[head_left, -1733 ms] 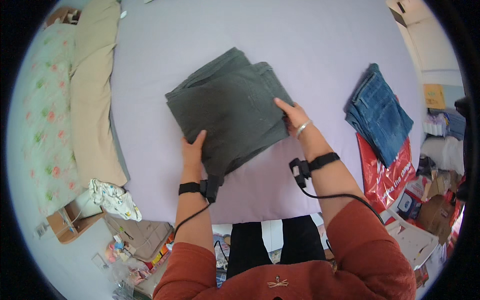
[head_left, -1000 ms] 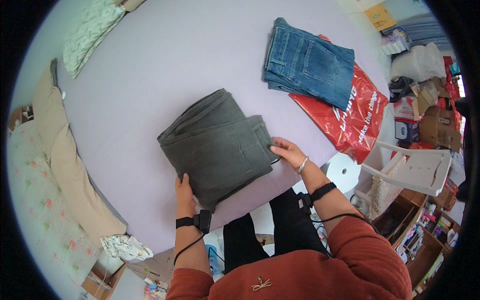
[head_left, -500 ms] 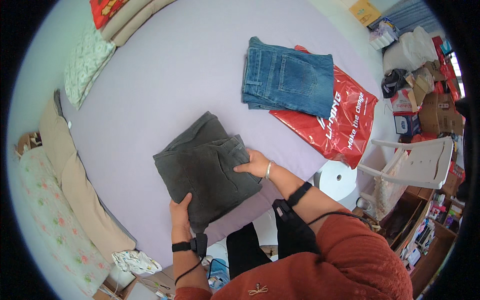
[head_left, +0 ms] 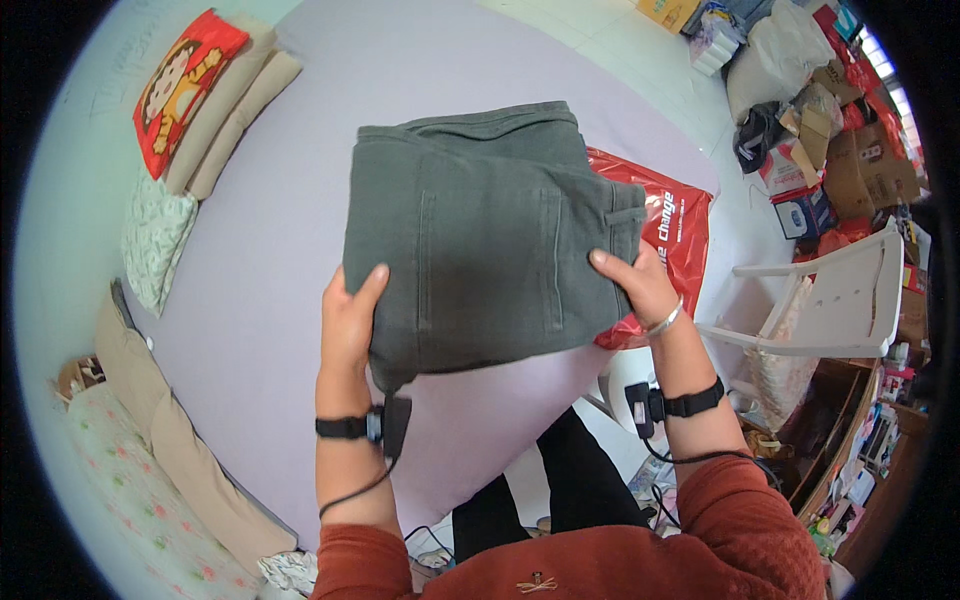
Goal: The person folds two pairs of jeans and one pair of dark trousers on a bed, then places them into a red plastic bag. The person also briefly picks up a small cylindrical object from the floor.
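Head view: We saw dark grey-green trousers, folded into a bundle, at the middle of the view and reaching toward twelve o'clock, over the lilac bed sheet; we could not tell whether their underside touched it.
Left hand: It gripped the bundle's edge at eight o'clock, thumb on top, the fingers mostly hidden behind the cloth.
Right hand: It gripped the waistband end at four o'clock, thumb laid on the cloth; a silver bangle circled the wrist.
Step in hand: We judged it to be handling the trousers as one bundle, the folding largely done.
Next move: To our eye it called for both hands to work together and level, so that the layers would not slip apart.
Cloth: We read it as matte, sturdy woven fabric, faintly creased, probably limp if let go at one side.
Shape: We noted a rough rectangle, stacked layers at twelve, a stitched pocket in the middle and a corner drooping at seven.
Red plastic bag: Glossy and crinkled, it showed at three o'clock of the trousers, partly hidden by them.
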`<move>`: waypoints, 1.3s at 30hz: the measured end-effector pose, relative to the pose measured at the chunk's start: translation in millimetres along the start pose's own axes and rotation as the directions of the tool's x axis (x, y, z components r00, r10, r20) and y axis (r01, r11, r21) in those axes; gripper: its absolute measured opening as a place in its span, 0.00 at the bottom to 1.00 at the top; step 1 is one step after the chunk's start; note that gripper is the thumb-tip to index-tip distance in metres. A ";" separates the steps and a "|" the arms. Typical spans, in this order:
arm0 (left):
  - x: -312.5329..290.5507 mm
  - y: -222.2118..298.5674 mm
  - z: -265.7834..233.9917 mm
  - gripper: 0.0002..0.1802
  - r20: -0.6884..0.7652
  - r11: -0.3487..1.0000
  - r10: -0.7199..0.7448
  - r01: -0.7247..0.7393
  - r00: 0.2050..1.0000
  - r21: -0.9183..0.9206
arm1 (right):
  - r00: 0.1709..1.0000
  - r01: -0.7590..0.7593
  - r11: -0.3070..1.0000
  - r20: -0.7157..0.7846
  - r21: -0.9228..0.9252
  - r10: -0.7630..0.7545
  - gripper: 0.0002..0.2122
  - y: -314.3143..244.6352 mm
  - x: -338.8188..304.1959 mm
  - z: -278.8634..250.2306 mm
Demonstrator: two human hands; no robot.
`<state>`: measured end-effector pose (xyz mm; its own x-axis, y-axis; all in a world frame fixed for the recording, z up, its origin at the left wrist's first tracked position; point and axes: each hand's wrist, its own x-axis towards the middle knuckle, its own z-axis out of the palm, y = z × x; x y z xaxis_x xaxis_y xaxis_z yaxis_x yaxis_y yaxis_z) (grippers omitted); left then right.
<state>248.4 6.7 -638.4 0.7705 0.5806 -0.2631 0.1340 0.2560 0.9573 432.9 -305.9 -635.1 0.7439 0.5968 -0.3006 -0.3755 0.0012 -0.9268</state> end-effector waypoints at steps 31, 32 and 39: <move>138.9 -173.1 145.0 0.64 -0.048 0.083 0.083 0.041 0.995 0.996 | 0.835 -0.352 0.687 -0.544 -0.636 -0.075 0.41 125.4 158.0 -68.6; 138.7 -174.5 143.5 0.63 -0.032 0.087 0.123 0.021 0.992 0.996 | 0.848 -0.342 0.756 -0.529 -0.558 -0.007 0.41 127.3 158.8 -71.5; 139.2 -162.5 130.3 0.61 0.021 0.219 0.139 -0.051 0.990 0.974 | 0.854 -0.491 0.866 -0.145 0.095 0.500 0.26 102.3 161.8 -71.2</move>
<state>415.1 -54.8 -815.0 0.7944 0.5944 -0.1251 0.5971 -0.7267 0.3396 554.2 -266.4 -794.6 0.5277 0.3937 -0.7527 -0.7430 -0.2153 -0.6337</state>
